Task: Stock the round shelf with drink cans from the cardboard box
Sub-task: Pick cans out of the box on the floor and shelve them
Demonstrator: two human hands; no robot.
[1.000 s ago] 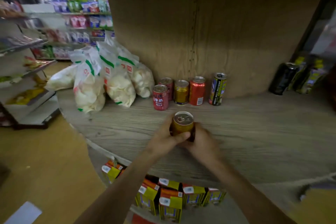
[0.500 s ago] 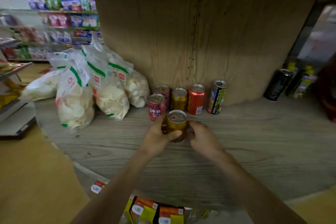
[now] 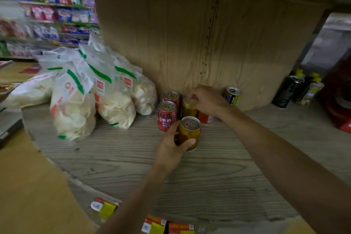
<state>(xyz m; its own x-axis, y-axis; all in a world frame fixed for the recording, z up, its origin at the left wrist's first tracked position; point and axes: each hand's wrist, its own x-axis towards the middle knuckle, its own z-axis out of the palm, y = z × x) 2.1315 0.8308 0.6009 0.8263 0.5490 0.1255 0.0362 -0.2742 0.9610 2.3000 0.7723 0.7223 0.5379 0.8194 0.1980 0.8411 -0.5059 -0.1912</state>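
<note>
Gold-coloured and upright, the gold drink can (image 3: 190,132) now stands on the grey wood-grain round shelf (image 3: 218,173), just in front of the cluster of cans at the plywood back panel (image 3: 190,40), where half a second ago it was held between both hands a little nearer the shelf edge. The left hand (image 3: 171,147) wraps the can's lower body, thumb across its front, while the right hand (image 3: 206,99) has let go and moved back to the rear row, its fingers curled narrowly over the top of a second gold can (image 3: 188,109); whether it grips that can or only steadies it cannot be told. A red milk can (image 3: 167,116) stands just left of the new can, with another red can (image 3: 171,97) behind it, an orange-red can (image 3: 206,118) largely hidden under the right wrist, and a tall yellow-and-black can (image 3: 233,95) farther right. Clear bags of white chips (image 3: 91,97) occupy the shelf's left side, and dark bottles (image 3: 288,91) stand at the far right. The split of the hands suggests that the placement of this can is nearly complete and the row is being aligned to receive it, starting a second rank. The cardboard box is not in view, so the remaining stock cannot be judged. Much of the shelf is bare, so the task appears to be at an early stage.
</note>
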